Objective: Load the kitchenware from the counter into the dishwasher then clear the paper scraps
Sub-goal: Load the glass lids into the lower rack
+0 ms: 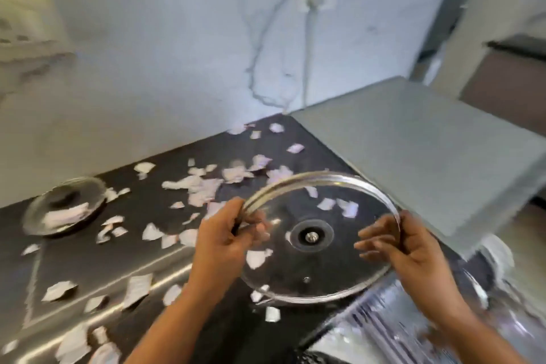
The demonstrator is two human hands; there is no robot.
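Observation:
I hold a large glass lid (319,272) with a metal rim above the dark counter (165,257), its underside and centre knob fitting facing me. My left hand (227,236) grips the rim on the left side; there seem to be two stacked rims there. My right hand (404,248) grips the right edge. A smaller glass lid (63,205) lies on the counter at the left with paper on it. Several white paper scraps (201,189) are scattered over the counter.
A grey raised surface (413,151) stands at the right. A marble wall with a socket and a white cable (308,38) runs behind. Shiny metal of the open dishwasher (384,331) shows at the lower right, blurred. A steel strip (165,278) edges the counter front.

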